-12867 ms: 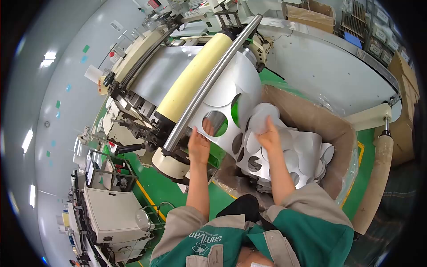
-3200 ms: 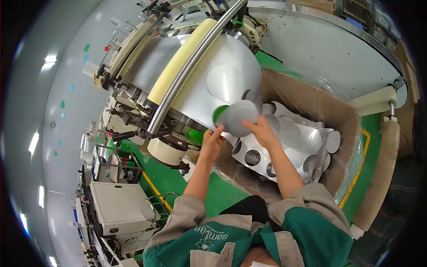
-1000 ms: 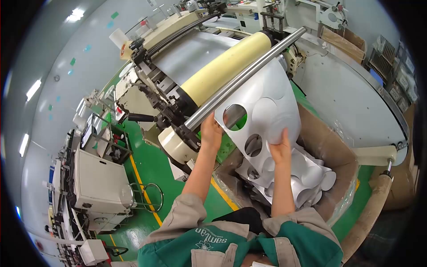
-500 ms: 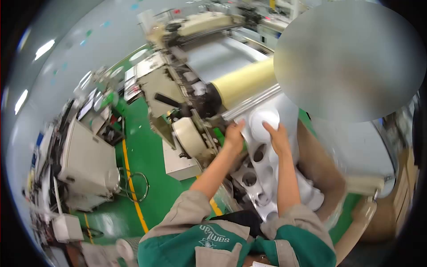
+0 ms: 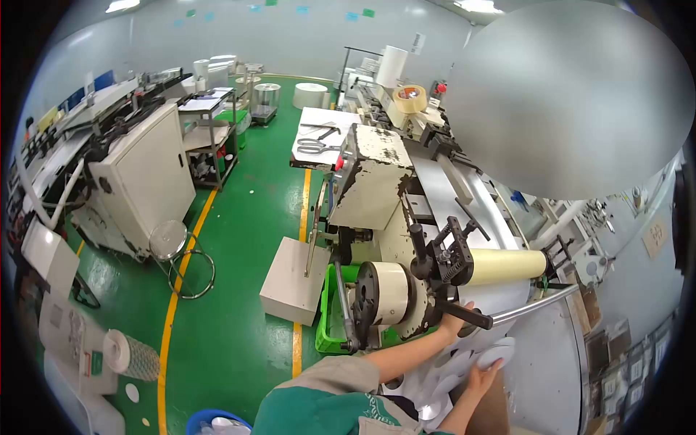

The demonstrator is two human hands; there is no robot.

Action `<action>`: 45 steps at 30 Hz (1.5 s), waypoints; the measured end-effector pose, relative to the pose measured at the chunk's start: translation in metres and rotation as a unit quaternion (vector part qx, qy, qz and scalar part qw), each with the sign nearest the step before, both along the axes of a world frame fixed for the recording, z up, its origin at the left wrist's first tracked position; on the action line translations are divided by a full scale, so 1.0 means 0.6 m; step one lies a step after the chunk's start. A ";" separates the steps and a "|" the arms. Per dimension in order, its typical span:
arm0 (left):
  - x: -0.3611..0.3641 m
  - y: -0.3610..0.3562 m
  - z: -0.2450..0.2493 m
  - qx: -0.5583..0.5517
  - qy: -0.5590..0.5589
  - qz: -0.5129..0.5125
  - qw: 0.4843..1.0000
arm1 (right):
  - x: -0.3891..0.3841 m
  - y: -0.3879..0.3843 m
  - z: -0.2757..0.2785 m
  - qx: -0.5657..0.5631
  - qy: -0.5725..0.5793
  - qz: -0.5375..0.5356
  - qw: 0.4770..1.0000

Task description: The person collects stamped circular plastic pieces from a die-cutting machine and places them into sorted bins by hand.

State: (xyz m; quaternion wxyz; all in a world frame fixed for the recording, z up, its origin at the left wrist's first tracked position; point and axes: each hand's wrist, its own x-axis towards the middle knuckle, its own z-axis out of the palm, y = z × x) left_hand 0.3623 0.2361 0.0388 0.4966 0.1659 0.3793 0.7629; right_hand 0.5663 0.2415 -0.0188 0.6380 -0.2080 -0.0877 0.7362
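My right hand point(image 5: 478, 380) is closed on the edge of white round discs point(image 5: 496, 353), just below the machine's front bar. My left hand point(image 5: 451, 326) reaches in under the roller, close to the silvery web with round holes. A black handle point(image 5: 464, 313) crosses in front of that hand and hides most of its fingers, so its grip does not show. The punched web point(image 5: 435, 384) hangs down between my forearms. Above my hands lies a pale yellow roller point(image 5: 507, 266).
Left of the machine are a white box point(image 5: 293, 279) and a green crate point(image 5: 332, 337) on the green floor. A round metal stool point(image 5: 168, 239) stands farther left. Scissors point(image 5: 315, 147) lie on a side shelf. A large blurred grey disc shape point(image 5: 569, 101) covers the upper right.
My view has swung left and tilted up, showing more floor and the machine's side. My right hand still holds white round material; my left hand is now partly behind the black handle.
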 end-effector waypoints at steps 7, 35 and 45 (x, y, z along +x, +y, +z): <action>0.001 0.003 0.011 -0.082 -0.031 -0.021 0.996 | -0.067 0.017 0.133 0.160 -0.285 0.032 0.944; 0.014 -0.024 -0.018 -0.038 0.145 0.018 0.989 | -0.050 0.018 0.101 0.156 -0.396 0.112 0.898; 0.014 -0.003 -0.047 0.061 0.102 -0.082 0.990 | -0.142 -0.012 0.140 0.221 -0.402 0.117 0.881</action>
